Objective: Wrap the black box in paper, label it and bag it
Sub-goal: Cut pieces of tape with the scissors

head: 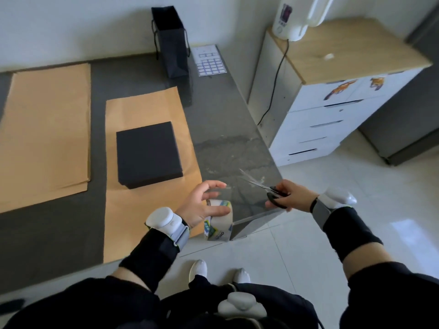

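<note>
The black box (148, 154) lies bare and flat on a brown paper sheet (142, 108) on the desk (218, 129), with no fold raised, so wrapping, labelling and bagging all appear to lie ahead. Nearer than the box and to its right, at the desk's front corner, the left hand (202, 205) holds a tape roll (219, 227), thumb across it, other fingers spread. Further right, the right hand (294, 194) grips scissors (263, 186) with the blades parted. Beyond the box stand a black paper bag (172, 46) and a label sheet (210, 61); to its left lies a second paper sheet (47, 129). Paper margins around the box lie free for folding, but the desk edge drops away right of it, close to both hands.
</note>
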A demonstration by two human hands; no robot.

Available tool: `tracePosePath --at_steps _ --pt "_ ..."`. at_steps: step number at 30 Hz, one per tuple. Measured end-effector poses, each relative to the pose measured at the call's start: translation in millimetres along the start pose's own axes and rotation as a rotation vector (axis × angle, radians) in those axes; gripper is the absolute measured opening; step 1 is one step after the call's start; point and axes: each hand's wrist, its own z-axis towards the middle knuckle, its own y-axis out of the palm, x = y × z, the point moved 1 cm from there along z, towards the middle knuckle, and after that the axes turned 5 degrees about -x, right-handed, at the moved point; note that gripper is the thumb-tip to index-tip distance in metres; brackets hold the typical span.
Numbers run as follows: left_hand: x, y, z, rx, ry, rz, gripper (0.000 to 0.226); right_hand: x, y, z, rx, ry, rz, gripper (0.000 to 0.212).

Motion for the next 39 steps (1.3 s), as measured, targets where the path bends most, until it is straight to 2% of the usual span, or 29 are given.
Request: tracePosePath --at_steps 4,11,21,27,32,37,39 --pt "5.2 7.8 10.4 -0.041 0.03 0.073 0.053 17.6 -6.0 -15.2 -0.098 0.008 0.196 0.03" --pt "6.4 12.6 19.6 -0.073 0.047 0.156 0.053 28.8 -10.8 -28.6 -0.248 0.012 0.296 0.025" --pt "11.2 20.6 22.2 -0.16 0.025 0.18 0.058 23.6 -12.0 -30.2 -0.266 -0.02 0.229 0.03" --pt "12.4 24.4 22.3 -0.191 0.024 0.17 0.059 19.8 -14.1 -27.4 -0.287 -0.044 0.192 0.017" --pt "11.9 24.9 22.9 -0.202 0.025 0.154 0.06 15.2 -14.8 -30.1 -0.255 -0.047 0.16 0.037" --pt "12.7 24.5 25.0 -0.211 0.008 0.168 0.059 17.0 -20.6 -29.1 -0.248 -0.052 0.12 0.016" --pt "13.1 25.0 25.6 -0.213 0.0 0.165 0.056 17.7 -22.3 -28.3 -0.244 -0.046 0.1 0.015"
